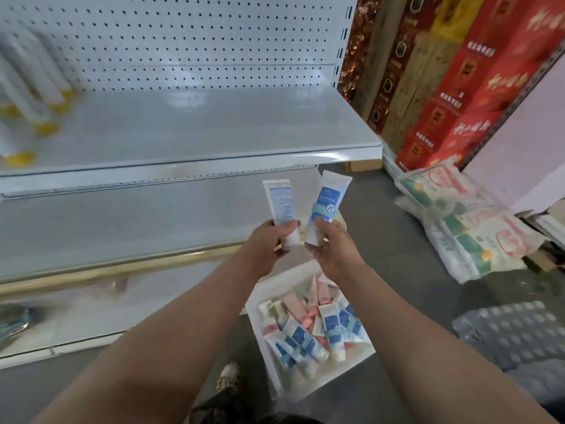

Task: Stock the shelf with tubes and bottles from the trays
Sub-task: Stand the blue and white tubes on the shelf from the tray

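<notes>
My left hand (270, 240) grips a white and blue tube (279, 203) by its cap end, printed back facing me. My right hand (331, 244) holds a second blue and white tube (328, 200) the same way, front label showing. Both tubes point up, side by side, in front of the lower white shelf (122, 215). Below my hands a white tray (260, 301) on the floor holds several blue tubes (331, 327) and pink tubes (322, 290). On the upper shelf (198, 130), at far left, stand several white bottles with yellow caps (36, 96), blurred.
A white pegboard (183, 41) backs the shelf. Red and gold cartons (443, 87) stand to the right of the unit. Bagged packs (464, 228) lie on the grey floor at right, and a wrapped bottle pack (513, 332) sits at lower right.
</notes>
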